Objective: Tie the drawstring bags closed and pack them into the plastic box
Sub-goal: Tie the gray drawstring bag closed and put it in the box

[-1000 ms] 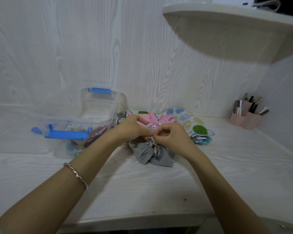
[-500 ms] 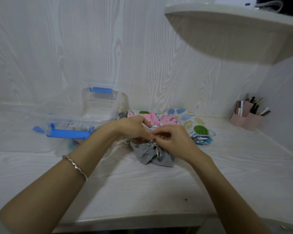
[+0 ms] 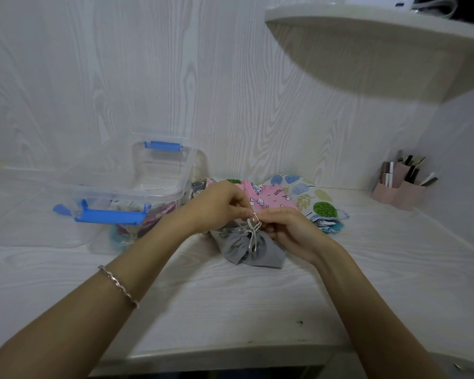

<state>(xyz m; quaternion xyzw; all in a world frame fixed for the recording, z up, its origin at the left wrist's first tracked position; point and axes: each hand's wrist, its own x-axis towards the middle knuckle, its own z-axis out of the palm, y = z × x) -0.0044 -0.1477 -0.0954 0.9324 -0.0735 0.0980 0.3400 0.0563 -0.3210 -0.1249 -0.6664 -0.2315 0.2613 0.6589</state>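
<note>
Clear plastic box [image 3: 126,192] with blue latches sits left of centre on the white desk [image 3: 230,310], with some bags inside. Just right of it, the left hand [image 3: 219,206] and right hand [image 3: 288,231] meet mid-frame, both pinching the white cord [image 3: 251,233] above the gathered grey bag [image 3: 241,250]. Behind lie a pink bag [image 3: 266,198] and a leaf-print bag [image 3: 312,192]. A pen holder [image 3: 397,192] stands far right.

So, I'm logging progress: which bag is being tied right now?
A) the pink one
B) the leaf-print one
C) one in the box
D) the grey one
D: the left hand and right hand pinch the cord over the gathered grey bag.
</note>
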